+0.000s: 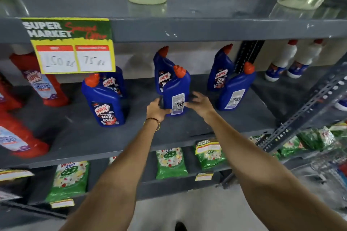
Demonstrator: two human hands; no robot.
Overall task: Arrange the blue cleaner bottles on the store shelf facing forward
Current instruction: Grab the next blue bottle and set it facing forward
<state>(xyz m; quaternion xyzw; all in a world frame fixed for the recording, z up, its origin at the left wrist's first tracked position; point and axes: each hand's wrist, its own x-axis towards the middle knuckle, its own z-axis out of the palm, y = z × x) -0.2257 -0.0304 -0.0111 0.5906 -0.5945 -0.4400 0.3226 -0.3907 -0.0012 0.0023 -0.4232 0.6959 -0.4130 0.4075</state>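
Note:
Several blue cleaner bottles with orange caps stand on the grey middle shelf (112, 137). The centre front bottle (175, 88) shows its back label; my left hand (156, 108) and my right hand (200, 104) grip its base from either side. Behind it stands a front-facing bottle (161, 70). At the left, one front-facing bottle (104, 99) stands before another (114, 82). To the right, a bottle (234, 90) shows its back label, with a front-facing one (220, 70) behind.
Red cleaner bottles (40, 80) fill the shelf's left end, white bottles (281, 62) the far right. A yellow price sign (75, 58) hangs from the upper shelf edge. Green detergent packs (170, 163) lie on the shelf below. A perforated metal upright (304, 110) slants at the right.

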